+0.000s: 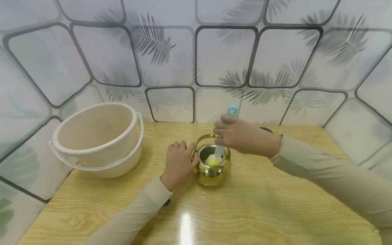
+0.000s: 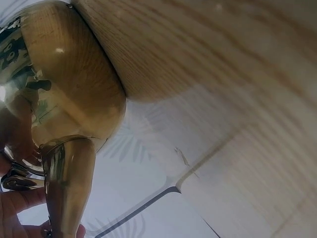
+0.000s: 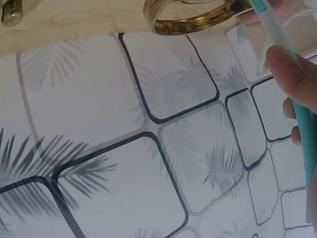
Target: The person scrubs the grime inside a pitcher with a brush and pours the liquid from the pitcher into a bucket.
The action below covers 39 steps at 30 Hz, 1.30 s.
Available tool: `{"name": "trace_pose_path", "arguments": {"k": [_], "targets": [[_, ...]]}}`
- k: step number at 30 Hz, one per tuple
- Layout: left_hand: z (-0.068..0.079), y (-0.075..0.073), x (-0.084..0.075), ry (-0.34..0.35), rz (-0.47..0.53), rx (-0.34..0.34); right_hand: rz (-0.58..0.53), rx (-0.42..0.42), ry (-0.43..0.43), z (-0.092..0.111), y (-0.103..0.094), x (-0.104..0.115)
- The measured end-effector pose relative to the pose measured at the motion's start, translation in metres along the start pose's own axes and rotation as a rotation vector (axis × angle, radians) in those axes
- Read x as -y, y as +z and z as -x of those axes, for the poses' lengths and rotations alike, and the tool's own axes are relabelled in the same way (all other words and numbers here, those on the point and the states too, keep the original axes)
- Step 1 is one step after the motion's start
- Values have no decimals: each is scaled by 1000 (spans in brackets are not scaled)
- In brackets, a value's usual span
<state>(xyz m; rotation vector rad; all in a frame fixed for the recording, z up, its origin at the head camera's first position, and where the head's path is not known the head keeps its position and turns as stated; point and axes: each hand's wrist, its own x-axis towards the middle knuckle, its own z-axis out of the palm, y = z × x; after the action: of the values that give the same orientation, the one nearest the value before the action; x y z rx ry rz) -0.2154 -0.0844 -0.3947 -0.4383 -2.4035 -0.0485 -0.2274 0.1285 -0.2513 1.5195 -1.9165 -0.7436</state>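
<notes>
While left hand (image 1: 180, 162) grips kettle (image 1: 211, 176), right (image 1: 239, 135) holds brush (image 1: 219, 150).

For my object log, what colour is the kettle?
The kettle is shiny gold; the head view shows it best.

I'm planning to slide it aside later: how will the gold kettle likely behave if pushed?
The gold kettle may feel slippery, since its polished surface shows mirror-like reflections. Its body should stay stiff, as it looks like metal and shows no dents or sagging. A push high up might tip it, given its rounded sides.
</notes>
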Motion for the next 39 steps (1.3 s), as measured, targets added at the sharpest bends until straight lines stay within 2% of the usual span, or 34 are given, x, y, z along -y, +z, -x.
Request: {"name": "trace_pose_path", "arguments": {"k": [5,9,15,20,26,32,39], "targets": [[-1,0,1,5,24,5,208,28,-26,-1,-8,5],[-2,1,3,1,38,19,326,27,1,0,-7,6],[-4,3,4,9,30,26,252,-22,77,-5,5,-4],[-4,2,4,17,25,40,192,-55,107,-12,8,-6],[-3,2,5,4,26,36,104,-25,95,-12,6,-2],[-3,3,4,16,6,8,134,-31,54,-4,-1,2],[-2,2,1,0,21,-4,148,-10,21,4,-12,2]]}}
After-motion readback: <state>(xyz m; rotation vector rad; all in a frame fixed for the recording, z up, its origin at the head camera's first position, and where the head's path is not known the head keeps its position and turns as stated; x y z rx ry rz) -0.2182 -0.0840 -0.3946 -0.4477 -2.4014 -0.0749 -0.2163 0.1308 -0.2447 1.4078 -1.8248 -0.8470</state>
